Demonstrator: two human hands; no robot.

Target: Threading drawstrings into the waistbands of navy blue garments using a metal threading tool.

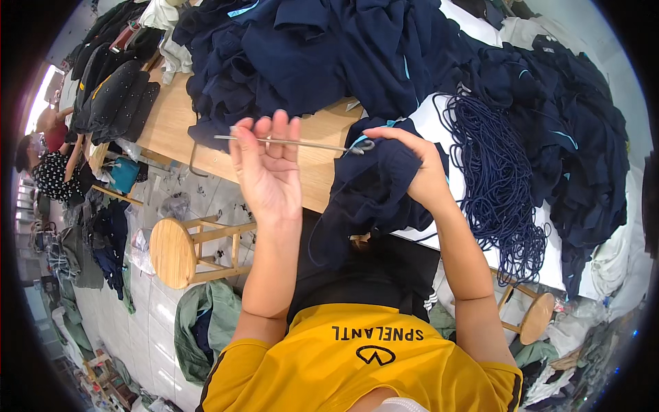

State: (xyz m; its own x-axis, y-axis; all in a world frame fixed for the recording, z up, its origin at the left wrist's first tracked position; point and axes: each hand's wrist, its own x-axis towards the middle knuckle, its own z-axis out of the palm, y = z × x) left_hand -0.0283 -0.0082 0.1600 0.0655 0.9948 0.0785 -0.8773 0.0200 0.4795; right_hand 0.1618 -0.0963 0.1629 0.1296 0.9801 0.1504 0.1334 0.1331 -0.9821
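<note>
Left hand raised above the tabletop edge, palm toward the camera, fingers loosely curled round a long thin metal rod held level. Rod running rightward from the left fingers to its looped end, meeting the navy garment just beside the right hand. Right hand closed on a bunched fold of that garment, thumb and fingers pinching the cloth near the rod's loop. Garment hanging down from the right hand over the lap, between the two forearms, a thin dark cord trailing from it in a loop. Just right of the right hand, a thick bundle of navy cords spread over white cloth. Beyond both hands, a big heap of navy garments covering the far tabletop. Wooden stool on the tiled floor, well left of the left forearm. Another person seated far off at the left edge.
</note>
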